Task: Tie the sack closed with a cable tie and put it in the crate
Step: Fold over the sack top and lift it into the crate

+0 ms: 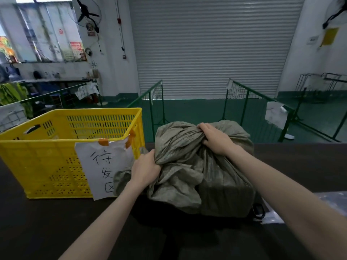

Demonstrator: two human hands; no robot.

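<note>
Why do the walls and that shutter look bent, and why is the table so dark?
Head view: the wide-angle lens bows the roller shutter and walls at the edges; light comes from the windows, so the dark table shows little detail; the hands, left and right, on the sack are sharp.

Yellow crate (43,158) stands open-topped on the table (56,222), left of the sack (206,166); entry from above unobstructed. Paper sign (105,167) hangs over its near wall, touching the sack. Near table surface bare; plastic sheeting (330,203) occupies the right edge.
</note>
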